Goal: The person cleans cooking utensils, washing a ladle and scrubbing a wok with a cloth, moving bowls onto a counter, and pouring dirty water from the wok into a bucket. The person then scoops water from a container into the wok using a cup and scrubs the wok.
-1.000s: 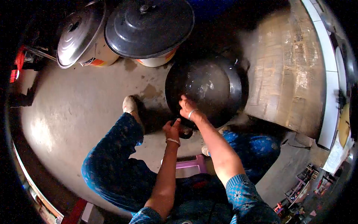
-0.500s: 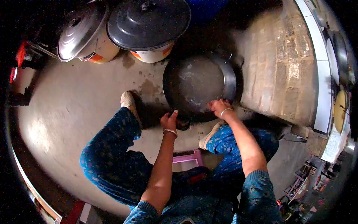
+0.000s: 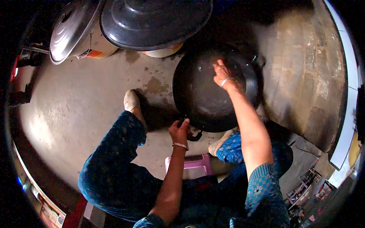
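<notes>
Reaching over the wide, round black metal wok [image 3: 203, 97], the right hand [image 3: 224, 76] is extending its fingers, its grip impossible to tell. The left hand [image 3: 179, 131] is curling close to the near left rim, beside the dark loop handle [image 3: 195, 136], its hold also unclear. The wok is resting on the grey floor [image 3: 76, 106], right of two lidded white buckets [image 3: 99, 45].

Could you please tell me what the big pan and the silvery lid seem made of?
The big pan looks like dark metal, perhaps iron, dull with a faint sheen near its rim. The silvery lid looks like bare metal, possibly aluminium, its raised rings catching light.
</notes>
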A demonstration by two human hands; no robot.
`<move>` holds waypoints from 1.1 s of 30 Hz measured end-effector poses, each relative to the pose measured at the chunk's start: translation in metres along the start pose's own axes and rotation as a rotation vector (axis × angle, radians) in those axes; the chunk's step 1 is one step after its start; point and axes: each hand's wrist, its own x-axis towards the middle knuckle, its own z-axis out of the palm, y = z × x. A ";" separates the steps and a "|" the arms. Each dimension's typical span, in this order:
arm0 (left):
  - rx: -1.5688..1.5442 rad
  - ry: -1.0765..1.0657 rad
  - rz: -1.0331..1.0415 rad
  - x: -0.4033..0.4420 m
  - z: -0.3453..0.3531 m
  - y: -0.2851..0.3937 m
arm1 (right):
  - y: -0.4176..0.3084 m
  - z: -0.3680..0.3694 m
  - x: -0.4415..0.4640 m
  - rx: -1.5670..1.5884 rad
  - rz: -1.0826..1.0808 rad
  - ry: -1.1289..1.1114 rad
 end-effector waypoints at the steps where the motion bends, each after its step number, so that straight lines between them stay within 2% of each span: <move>1: 0.050 0.002 -0.007 0.008 -0.004 -0.015 | -0.016 0.005 0.001 0.035 -0.022 0.014; 2: 0.098 0.010 -0.007 0.012 -0.007 -0.021 | -0.032 0.007 -0.002 0.072 -0.055 0.032; 3: 0.059 -0.002 -0.047 -0.003 0.000 0.006 | -0.032 0.033 0.005 0.213 -0.081 0.063; 4: 0.076 0.020 -0.039 -0.012 0.007 0.021 | -0.055 0.018 -0.010 0.182 -0.145 0.027; 5: 0.232 0.055 0.093 -0.005 0.005 0.013 | -0.039 0.063 -0.003 0.205 -0.194 0.052; 6: 0.171 0.032 -0.022 -0.004 0.000 0.007 | -0.042 0.080 -0.012 0.151 -0.300 0.111; 7: 0.555 0.000 0.104 0.011 -0.011 -0.012 | -0.065 0.057 -0.027 0.171 -0.239 -0.014; 8: 0.711 -0.003 0.210 0.015 -0.012 -0.019 | -0.068 0.067 -0.035 0.213 -0.228 -0.031; 9: 0.671 0.044 0.244 0.013 -0.011 -0.017 | -0.062 0.087 -0.046 0.234 -0.185 -0.034; 11: 0.496 0.172 0.239 0.007 -0.006 -0.012 | -0.070 0.080 -0.079 0.060 -0.236 -0.070; 12: 0.475 0.231 0.278 0.008 -0.005 -0.016 | -0.074 0.074 -0.093 0.080 -0.242 -0.083; 13: 0.545 0.196 0.527 0.017 -0.012 -0.040 | -0.078 0.068 -0.106 0.099 -0.247 -0.097; 14: 0.573 0.185 0.665 0.021 -0.012 -0.047 | -0.059 0.096 -0.111 0.093 -0.266 -0.031; 15: 0.601 0.178 0.803 0.025 -0.012 -0.055 | -0.069 0.080 -0.128 0.122 -0.206 -0.071; 16: 0.713 0.212 0.623 0.026 -0.011 -0.054 | -0.065 0.079 -0.136 0.021 -0.198 -0.142; 17: 0.818 0.242 0.438 0.027 -0.010 -0.049 | -0.045 0.102 -0.138 0.113 -0.206 -0.080; 18: 0.802 0.255 0.462 0.020 -0.010 -0.037 | -0.042 0.101 -0.144 0.198 -0.090 -0.100; 19: 0.557 0.160 0.310 0.005 -0.008 -0.020 | -0.037 0.097 -0.147 0.278 0.031 -0.130; 20: 0.500 0.156 0.313 0.028 -0.008 -0.050 | -0.029 0.100 -0.151 0.273 0.008 -0.113; 21: 0.444 0.151 0.317 0.051 -0.009 -0.081 | -0.018 0.105 -0.153 0.100 -0.093 -0.079; 22: 0.432 0.159 0.336 0.039 -0.012 -0.059 | -0.011 0.108 -0.150 -0.072 -0.189 -0.044; 24: 0.585 0.028 0.210 -0.008 -0.019 -0.013 | 0.012 0.116 -0.138 0.006 -0.253 0.006; 25: 0.482 0.028 0.303 0.028 -0.019 -0.066 | 0.016 0.114 -0.152 0.040 -0.232 -0.010; 27: 0.354 0.050 0.410 0.035 -0.018 -0.097 | 0.010 0.092 -0.171 0.059 -0.111 -0.105; 28: 0.325 0.081 0.426 0.005 -0.017 -0.074 | 0.003 0.076 -0.185 0.038 -0.100 -0.140; 29: 0.478 0.046 0.301 -0.020 -0.027 -0.039 | -0.027 0.043 -0.191 0.033 0.086 -0.280; 30: 0.439 0.013 0.439 -0.002 -0.029 -0.070 | -0.024 0.041 -0.200 0.088 -0.007 -0.175; 31: 0.391 -0.017 0.329 -0.007 -0.034 -0.057 | -0.011 0.058 -0.194 0.051 0.039 -0.092; 32: 0.346 -0.042 0.218 -0.014 -0.039 -0.043 | -0.027 0.044 -0.190 0.102 0.088 -0.125; 33: 0.303 -0.060 0.107 -0.022 -0.043 -0.029 | -0.008 0.066 -0.176 0.105 0.060 -0.007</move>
